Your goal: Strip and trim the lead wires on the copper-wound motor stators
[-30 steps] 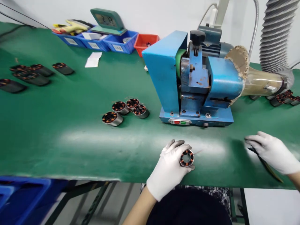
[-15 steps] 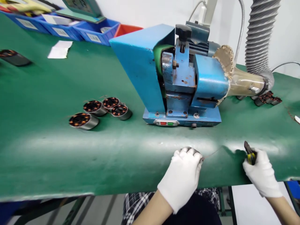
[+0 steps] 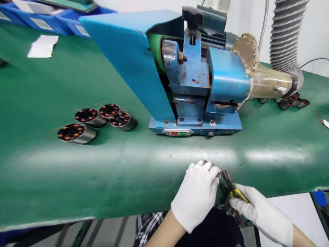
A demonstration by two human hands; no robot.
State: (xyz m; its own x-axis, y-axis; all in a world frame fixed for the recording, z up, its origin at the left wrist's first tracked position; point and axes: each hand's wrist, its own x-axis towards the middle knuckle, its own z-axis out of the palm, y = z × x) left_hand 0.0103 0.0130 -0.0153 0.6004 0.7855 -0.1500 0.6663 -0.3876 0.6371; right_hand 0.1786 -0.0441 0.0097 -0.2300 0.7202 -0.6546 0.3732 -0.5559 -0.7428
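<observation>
On the green-topped table [image 3: 38, 178], a white paper slip [image 3: 43, 46] lies far to the left of the bulky blue metal machine [image 3: 195, 80], with blue plastic bins [image 3: 42, 23] behind it. Four short steel cylinders with copper windings [image 3: 79, 133] stand grouped nearer the machine's left side. In front of the machine, the white-gloved left hand [image 3: 196, 192] is curled, palm down, over a grey metal part [image 3: 202, 161], mostly hidden beneath the fingers; a thin wire [image 3: 239, 166] trails out rightward. Just right of those fingers, still before the machine, are the tips of yellow-handled pliers [image 3: 229, 181], gripped in the closed white-gloved right hand [image 3: 262, 211]; whether they touch the wire, I cannot tell. Right of the machine sit more copper-wound cylinders [image 3: 289, 102], beneath a grey ribbed hose [image 3: 285, 34].
</observation>
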